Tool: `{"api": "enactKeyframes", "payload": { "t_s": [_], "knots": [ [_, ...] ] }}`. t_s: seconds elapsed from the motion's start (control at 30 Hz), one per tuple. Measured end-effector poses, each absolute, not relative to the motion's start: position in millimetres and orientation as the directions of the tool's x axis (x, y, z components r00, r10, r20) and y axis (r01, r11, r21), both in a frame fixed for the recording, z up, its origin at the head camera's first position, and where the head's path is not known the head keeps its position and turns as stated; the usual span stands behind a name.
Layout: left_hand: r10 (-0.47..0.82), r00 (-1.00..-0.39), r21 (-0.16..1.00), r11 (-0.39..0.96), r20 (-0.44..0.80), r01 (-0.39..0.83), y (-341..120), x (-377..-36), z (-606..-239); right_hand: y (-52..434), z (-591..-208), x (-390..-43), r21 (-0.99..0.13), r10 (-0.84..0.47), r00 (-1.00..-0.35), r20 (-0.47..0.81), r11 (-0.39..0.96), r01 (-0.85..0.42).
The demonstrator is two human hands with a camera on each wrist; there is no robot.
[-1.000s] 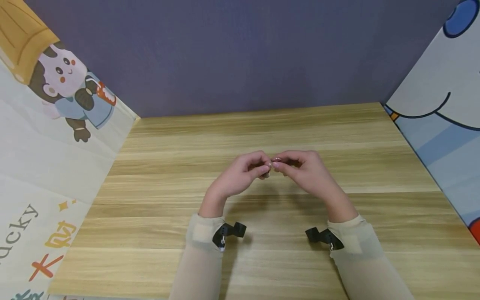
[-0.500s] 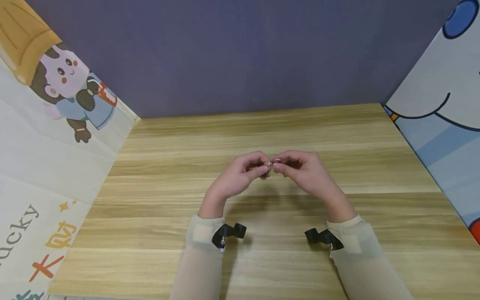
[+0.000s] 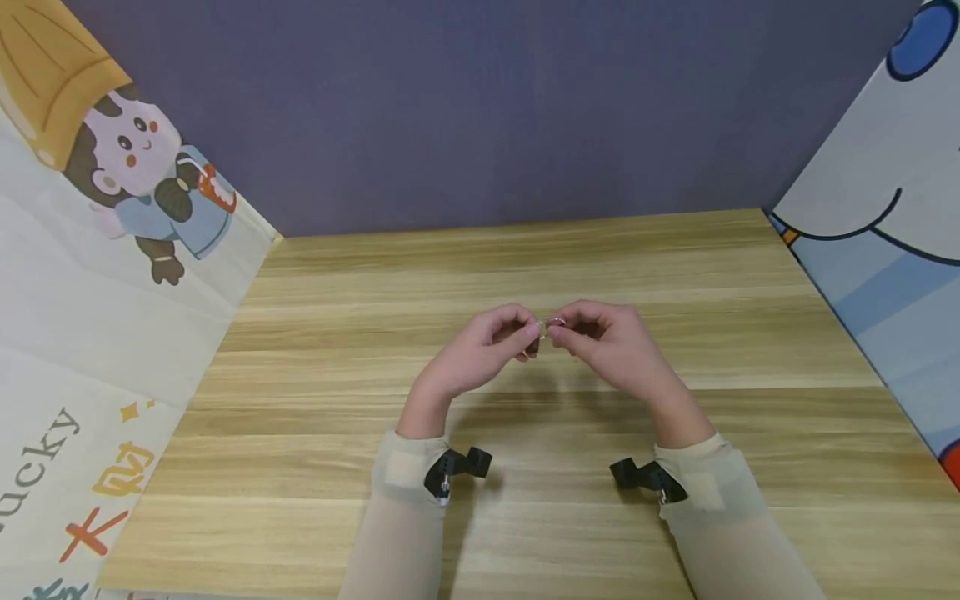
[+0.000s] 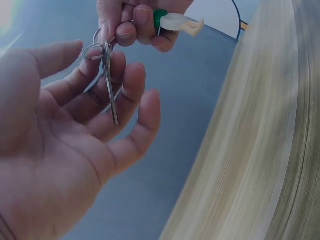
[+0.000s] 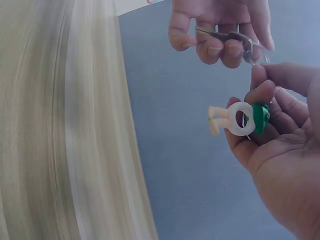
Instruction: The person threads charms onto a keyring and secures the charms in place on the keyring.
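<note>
The left hand (image 3: 480,350) pinches a metal key (image 4: 109,85) at its key ring (image 4: 93,50), fingers loosely curled. The right hand (image 3: 611,342) grips the same ring, with a green-and-white charm (image 5: 240,119) lying against its curled fingers. Both are held together above the wooden table (image 3: 525,258).

Left hand (image 4: 65,150): fingers curled around a metal key (image 4: 109,85).
Right hand (image 4: 137,20): pinches the key ring (image 4: 93,50); white-green charm (image 4: 175,22) hangs beside it.
</note>
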State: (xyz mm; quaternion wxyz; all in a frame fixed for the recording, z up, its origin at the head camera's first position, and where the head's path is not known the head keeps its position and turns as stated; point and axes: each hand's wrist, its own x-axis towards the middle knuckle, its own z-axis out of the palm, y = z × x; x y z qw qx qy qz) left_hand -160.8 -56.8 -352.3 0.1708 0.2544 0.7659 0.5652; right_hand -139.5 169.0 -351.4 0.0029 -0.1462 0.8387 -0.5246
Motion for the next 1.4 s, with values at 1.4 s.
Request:
{"api": "enactKeyframes", "payload": {
  "t_s": [1.4],
  "knots": [
    [0.542, -0.835, 0.881, 0.346, 0.093, 0.323, -56, -157, -346, 182, -345, -141, -0.838, -0.390, -0.908, 0.155, 0.435, -0.330]
  ]
}}
